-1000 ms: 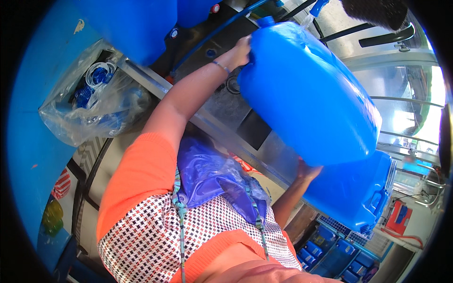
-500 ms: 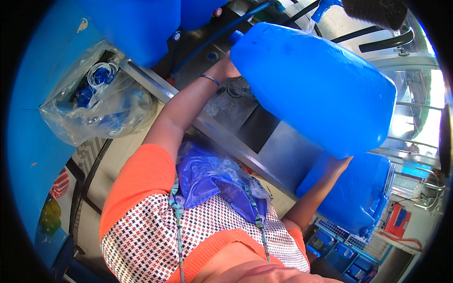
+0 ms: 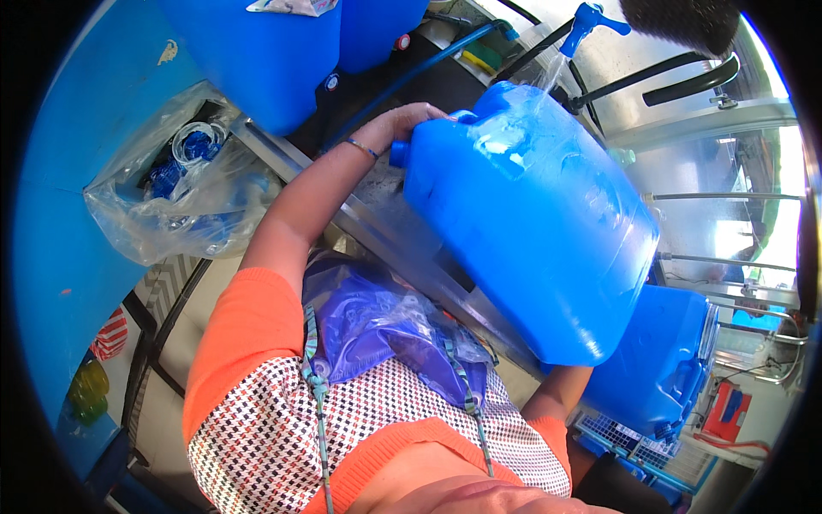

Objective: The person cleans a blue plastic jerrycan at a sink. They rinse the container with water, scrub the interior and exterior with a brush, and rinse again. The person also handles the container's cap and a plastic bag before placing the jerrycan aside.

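Observation:
A large blue plastic water jug [image 3: 531, 223] lies tilted over the metal sink [image 3: 488, 321], its capped neck toward the left. My left hand [image 3: 419, 120] is closed at the jug's neck end, by the handle; some fingers are hidden. At the jug's lower right end, my right hand [image 3: 572, 377] reaches underneath and bears it; its fingers are out of sight. Water runs from a blue-handled tap [image 3: 589, 30] onto the jug's upper side, wetting its surface.
Another blue jug [image 3: 655, 351] stands at the right. Blue containers [image 3: 265, 68] with small taps stand at the upper left. A clear plastic bag [image 3: 231, 227] with blue caps hangs at left. A green-yellow sponge [image 3: 484, 56] lies behind the sink; black bars [image 3: 642, 81] extend nearby.
The jug has turned and come lower and nearer to me, its base swinging down. Its upper side now lies under running water. My left hand has shifted over its neck end.

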### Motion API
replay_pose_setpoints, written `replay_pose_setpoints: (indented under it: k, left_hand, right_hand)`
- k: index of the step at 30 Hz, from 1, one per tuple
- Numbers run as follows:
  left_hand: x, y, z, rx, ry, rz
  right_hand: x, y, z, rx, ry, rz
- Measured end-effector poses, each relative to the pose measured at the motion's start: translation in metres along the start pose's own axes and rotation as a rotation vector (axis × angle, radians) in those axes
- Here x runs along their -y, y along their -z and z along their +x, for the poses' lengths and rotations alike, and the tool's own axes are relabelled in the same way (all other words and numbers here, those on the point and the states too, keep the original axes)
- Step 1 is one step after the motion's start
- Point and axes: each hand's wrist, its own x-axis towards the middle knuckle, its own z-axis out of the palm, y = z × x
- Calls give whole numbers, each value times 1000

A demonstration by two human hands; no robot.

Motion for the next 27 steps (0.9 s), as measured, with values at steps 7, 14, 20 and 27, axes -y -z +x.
replay_pose_setpoints:
  k: [7,14,20,27]
  left_hand:
    - [-8,-33,-40,-221,-69,280]
    - [-38,-29,-137,-411,-374,472]
    - [-30,-60,-200,-649,-487,598]
    - [31,-121,-172,-763,-513,782]
  right_hand:
    - [-6,-21,15,49,-2,5]
    - [-21,-88,57,237,-95,25]
    - [-47,-186,74,415,-119,-219]
    - [-33,-244,-42,487,282,-525]
